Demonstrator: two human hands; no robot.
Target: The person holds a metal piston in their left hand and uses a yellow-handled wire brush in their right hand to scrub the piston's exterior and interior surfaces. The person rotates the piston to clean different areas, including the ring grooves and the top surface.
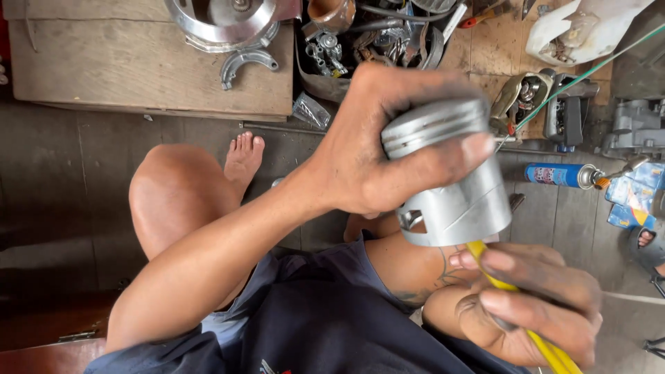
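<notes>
My left hand [374, 145] grips a silver metal piston [450, 187], with the thumb laid across its ringed crown. The piston's open skirt end points toward my right hand [533, 305]. That hand is closed around a yellow-handled tool [540, 343], and the tool's tip goes up into the piston's underside, where it is hidden. Both hands are held above my lap and bare knees.
A wooden board [145, 66] holds a shiny round metal part [222, 21] and a curved metal piece [246, 64]. A box of mixed metal parts [374, 41] sits behind. A blue spray can [557, 174], engine parts [634, 128] and a green cord [589, 73] lie at right.
</notes>
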